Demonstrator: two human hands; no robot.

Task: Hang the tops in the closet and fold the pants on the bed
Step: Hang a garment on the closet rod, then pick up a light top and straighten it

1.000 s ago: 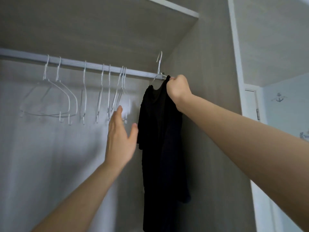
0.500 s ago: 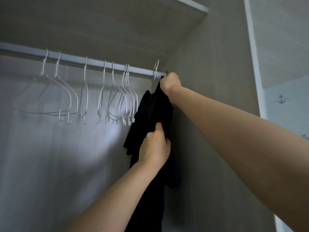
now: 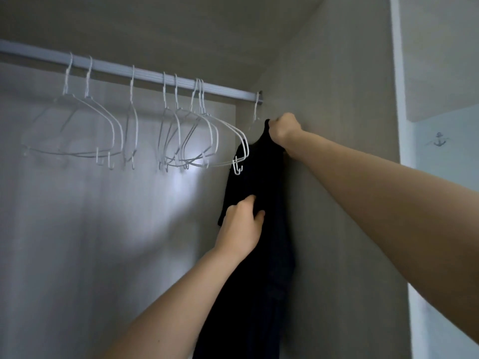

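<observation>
Closet interior with pale grey-beige walls fills the view, seen from below; its right side wall runs up at 3 o'clock, and a shelf underside covers the top. A white rail slants from 9 o'clock toward 1 o'clock, ending at the side wall; bare white wire hangers hang along it, two at the left, one alone, then a bunch of about five crowded toward the right. One more hanger hooks over the rail's far right end, just beside the wall; a black top hangs from about that spot, near 1 o'clock of centre, and drops in a long dark fold to 6 o'clock, close against the side wall; how the top sits on this hanger is hidden by cloth and fingers. The right hand reaches in from 4 o'clock and is closed in a fist round the top's upper edge, just under the hook; the left hand comes up from 7 o'clock, fingers curled into the cloth at mid-height, pinching a fold; the lowest hook of the nearest bare hanger overlaps the top's left edge. Beyond the closet's white front edge at 3 o'clock, a pale wall carries a small anchor mark.
</observation>
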